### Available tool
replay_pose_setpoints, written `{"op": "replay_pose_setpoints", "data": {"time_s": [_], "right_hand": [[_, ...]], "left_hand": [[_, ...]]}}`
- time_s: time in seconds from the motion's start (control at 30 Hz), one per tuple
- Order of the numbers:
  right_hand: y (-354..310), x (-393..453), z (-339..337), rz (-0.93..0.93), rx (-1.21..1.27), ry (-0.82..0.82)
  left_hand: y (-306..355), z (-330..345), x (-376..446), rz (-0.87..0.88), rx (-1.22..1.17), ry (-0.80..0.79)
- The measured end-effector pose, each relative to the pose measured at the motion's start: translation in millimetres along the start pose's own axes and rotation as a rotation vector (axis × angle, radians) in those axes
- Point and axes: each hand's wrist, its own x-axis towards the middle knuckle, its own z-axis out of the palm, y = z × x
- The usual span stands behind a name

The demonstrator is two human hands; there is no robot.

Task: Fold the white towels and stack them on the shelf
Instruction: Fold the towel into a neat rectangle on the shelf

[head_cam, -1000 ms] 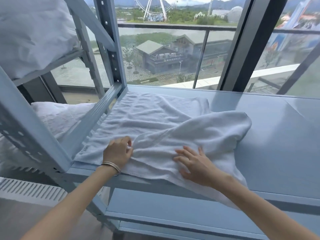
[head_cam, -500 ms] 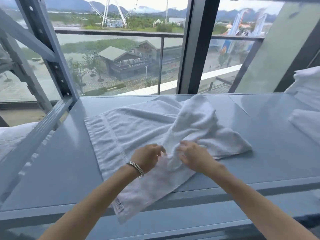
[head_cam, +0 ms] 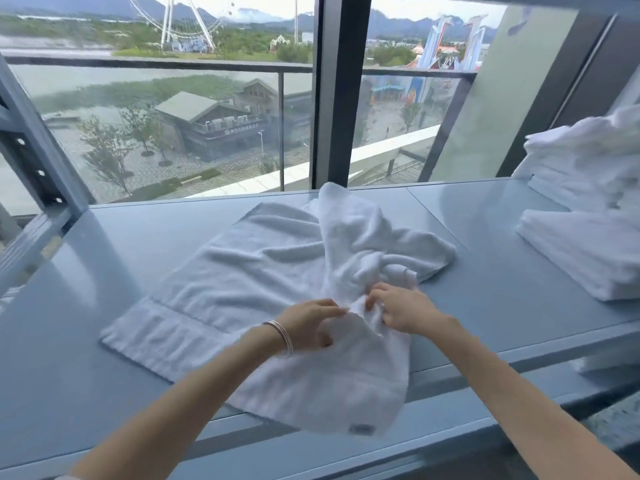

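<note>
Head view, left hand (head_cam: pixel 313 323) and right hand (head_cam: pixel 403 311) side by side, fingers pinching rumpled towel (head_cam: pixel 270 271) on shelf (head_cam: pixel 104 258)

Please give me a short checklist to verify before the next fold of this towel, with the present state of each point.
1. Both hands hold the towel: ok; left hand and right hand pinch it mid-cloth.
2. Towel lies flat: not ok, right half bunched.
3. Towel fully on shelf: not ok, near corner overhangs.
4. Folded stack apart from it: ok.
5. Corners matched: cannot tell.
</note>
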Motion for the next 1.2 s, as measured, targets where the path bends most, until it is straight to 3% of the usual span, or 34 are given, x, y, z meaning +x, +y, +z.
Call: {"op": "replay_pose_setpoints", "data": {"time_s": [0.17,0.23,0.3,0.57,0.63,0.77,0.9,0.97,1.1,1.2], "right_hand": [[53.0,6.7,-22.0,0.312,-0.226,-0.068],[49.7,-1.9,-16.9,0.226,-0.084,-0.031],[40.6,-12.0,-7.3,0.126,0.075,-0.095],[52.0,30.7,7.5,0.038,0.026,-0.118],[52.9,45.0,-0.9,0.029,-0.03,-0.027],[40.4,77.0,-11.4,-0.011,-0.152,0.427],[29.8,107.8,-8.6,0.027,-0.283,0.423],[25.2,109.4,-16.8,0.068,-0.33,0.453],[37.8,114.3,-37.6,0.084,-0.311,0.357],[49.7,113.0,-67.6,0.042,0.01,0.375]], "left_hand": [[4.7,-8.1,33.6,-0.008,0.04,-0.097],[-6.4,-10.1,35.7,-0.09,0.112,-0.102],[-7.9,-9.0,36.3,-0.168,0.146,-0.15],[-5.1,-2.9,42.6,-0.328,0.15,-0.138],[-9.2,-2.3,39.8,-0.365,0.141,-0.12],[-8.2,-0.3,38.4,-0.392,0.155,-0.108],[-3.3,-3.1,40.3,-0.397,0.147,-0.114],[-2.9,-6.8,42.0,-0.371,0.15,-0.059],[-8.0,-14.6,54.6,-0.321,0.122,0.25],[-8.5,-31.0,75.0,-0.308,0.074,0.424]]}}
